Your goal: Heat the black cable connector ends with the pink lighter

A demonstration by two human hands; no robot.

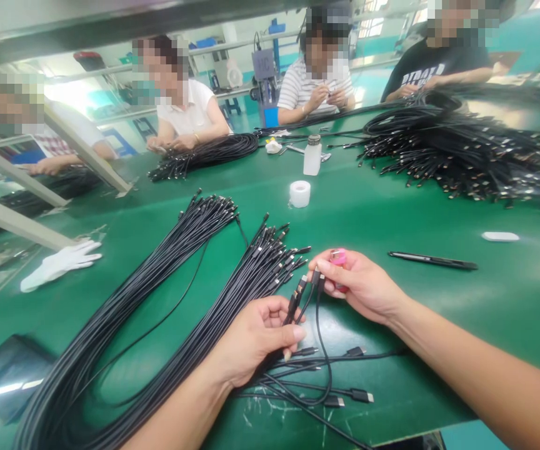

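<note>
Several black USB cables stand bunched in my left hand, their plugs pointing up between thumb and fingers. Close by on the right, my right hand pinches the plug end of a black USB cable. Something pink sits around a finger of that hand; its kind is unclear. Below my hands, loose cable ends with plugs lie on the green table. Beside my left forearm a long bundle of black cables bends in a U shape, both ends pointing away from me.
A tape roll and a white bottle stand mid-table. A black pen-like tool and a small white oval piece lie right. A white glove lies left. Far right is a cable heap. Several people sit opposite.
</note>
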